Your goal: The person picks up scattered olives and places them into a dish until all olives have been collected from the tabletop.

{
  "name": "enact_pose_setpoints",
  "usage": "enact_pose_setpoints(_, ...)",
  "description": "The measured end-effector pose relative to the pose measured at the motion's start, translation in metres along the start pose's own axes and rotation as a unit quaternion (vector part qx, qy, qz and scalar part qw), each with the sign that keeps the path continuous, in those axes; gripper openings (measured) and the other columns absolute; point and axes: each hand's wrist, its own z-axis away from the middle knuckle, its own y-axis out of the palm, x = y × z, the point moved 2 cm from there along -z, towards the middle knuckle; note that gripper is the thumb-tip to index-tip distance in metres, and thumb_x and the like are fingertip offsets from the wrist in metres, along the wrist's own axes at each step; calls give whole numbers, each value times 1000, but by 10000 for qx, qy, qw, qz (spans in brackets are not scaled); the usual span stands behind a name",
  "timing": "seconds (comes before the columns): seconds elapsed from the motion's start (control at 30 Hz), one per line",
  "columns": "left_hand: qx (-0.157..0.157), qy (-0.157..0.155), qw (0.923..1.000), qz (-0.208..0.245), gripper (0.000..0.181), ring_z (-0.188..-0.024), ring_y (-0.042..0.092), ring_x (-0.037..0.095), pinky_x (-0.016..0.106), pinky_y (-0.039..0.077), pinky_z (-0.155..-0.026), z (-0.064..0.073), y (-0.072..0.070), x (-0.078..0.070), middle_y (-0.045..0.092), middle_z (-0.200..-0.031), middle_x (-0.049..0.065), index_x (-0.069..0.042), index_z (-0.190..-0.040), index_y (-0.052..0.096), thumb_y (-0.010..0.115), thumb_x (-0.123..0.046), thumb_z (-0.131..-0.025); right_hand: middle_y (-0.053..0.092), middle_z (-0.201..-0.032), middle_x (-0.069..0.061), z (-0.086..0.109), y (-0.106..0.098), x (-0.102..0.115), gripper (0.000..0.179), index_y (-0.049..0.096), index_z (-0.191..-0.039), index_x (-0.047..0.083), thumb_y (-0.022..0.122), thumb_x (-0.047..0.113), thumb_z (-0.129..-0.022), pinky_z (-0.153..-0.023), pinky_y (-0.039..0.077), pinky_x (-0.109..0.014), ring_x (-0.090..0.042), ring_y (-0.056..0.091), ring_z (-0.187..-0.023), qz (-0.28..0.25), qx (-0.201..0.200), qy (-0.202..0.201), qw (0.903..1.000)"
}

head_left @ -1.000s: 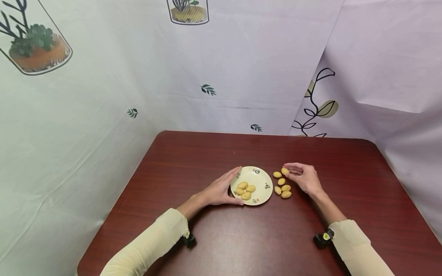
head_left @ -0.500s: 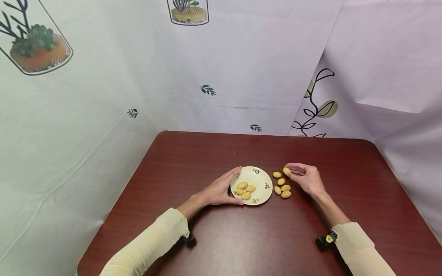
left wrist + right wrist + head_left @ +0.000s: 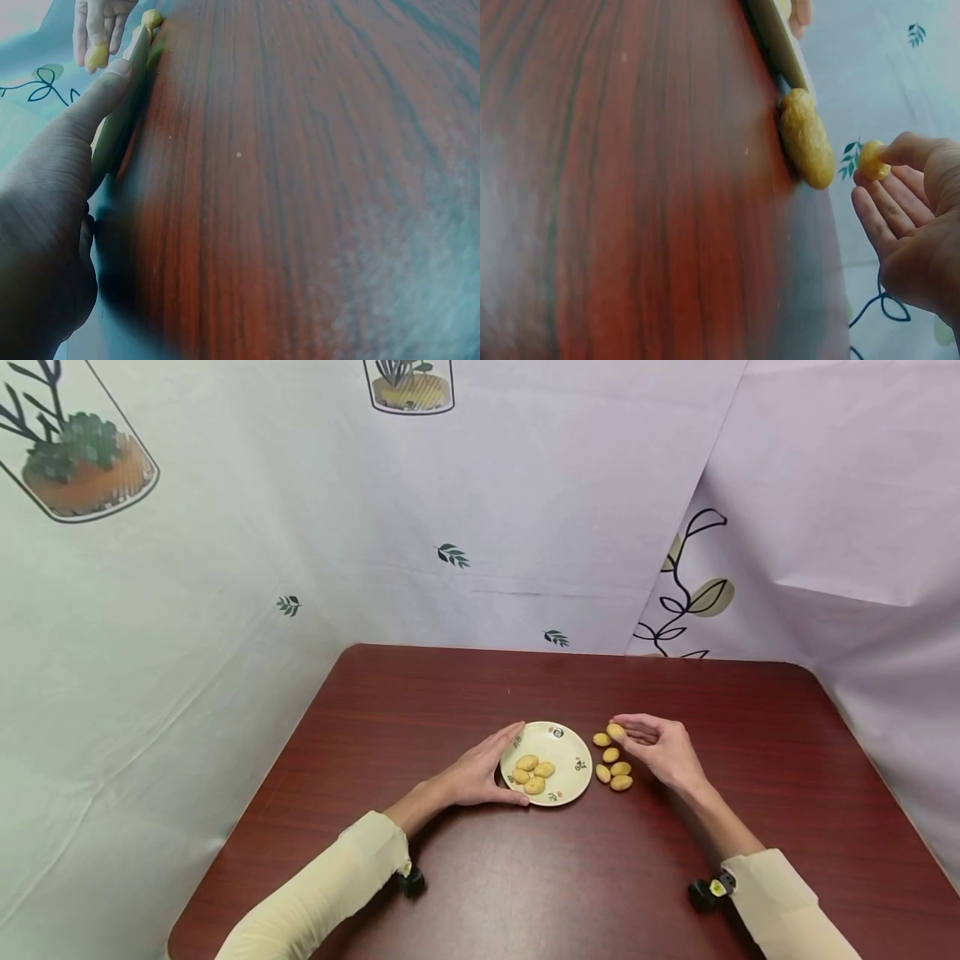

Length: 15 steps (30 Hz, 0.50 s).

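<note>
A cream plate (image 3: 564, 747) with small printed motifs lies on the table, with several small yellow potatoes (image 3: 535, 786) grouped on its left part. My left hand (image 3: 480, 774) holds the plate's left side, fingers at the far rim and thumb (image 3: 109, 86) along the near rim. Right of the plate, several more potatoes (image 3: 621, 783) lie loose on the table. Beside them my right hand (image 3: 666, 750) pinches one potato (image 3: 873, 160) between thumb and fingertips. The right wrist view shows this potato raised off the table, its other fingers extended below.
The dark red wooden table (image 3: 555, 877) has a far edge against a pale cloth backdrop (image 3: 487, 510) printed with plants. Black wrist cameras, such as the one on the right wrist (image 3: 702, 895), hang beneath both cuffs.
My right hand, pinching the potato, shifts slightly right and then back left toward the loose potatoes and the plate. The left hand and plate stay still.
</note>
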Motion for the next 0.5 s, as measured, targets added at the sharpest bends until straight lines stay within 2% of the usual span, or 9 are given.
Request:
enact_pose_setpoints(0.13,-15,-5,10000,24,127,-160,21,21,45,26,-127,0,0,0,21,-176,10,-9,-171,14,89,-57,-82,73,-124,-26,1,5,5,36,70,-132,-8,75,-2,-97,-87,56,-15,-15,75,-108,-240,152,-36,9996)
enact_pose_setpoints(0.37,-22,16,10000,-3,127,-160,21,21,45,26,-127,-1,0,0,22,-176,10,-8,-171,14,90,-56,-81,74,-121,-25,2,12,10,33,71,-129,-7,75,-3,-97,-89,55,-16,-30,75,-110,-226,277,-158,9992)
enact_pose_setpoints(0.5,-34,35,10000,-1,127,-160,22,22,46,27,-127,-1,0,-1,22,-176,10,-8,-171,14,90,-56,-81,74,-123,-25,1,17,13,33,72,-129,-7,76,-1,-97,-87,58,-19,-28,75,-110,-343,350,-53,9988)
